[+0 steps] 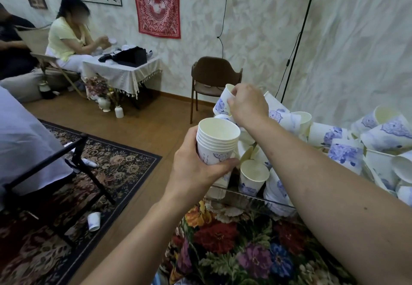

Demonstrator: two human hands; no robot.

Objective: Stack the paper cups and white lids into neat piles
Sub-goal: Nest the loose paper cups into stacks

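Now mid-stacking: left hand [196,168] fingers curled round nested cups [217,144], right hand [247,104] pinching a loose cup [225,100] at one o'clock, next needing lining up mouth-upward and dropping in.

Soft, even indoor light fills the room, casting only faint shadows. The wide lens bends the pale textured wall [256,28] and thin black pole [301,30] at the right. Far-left detail looks slightly soft.

Left hand [196,164] grips a nested stack; right hand [247,104] fingers pinch 1 cup.
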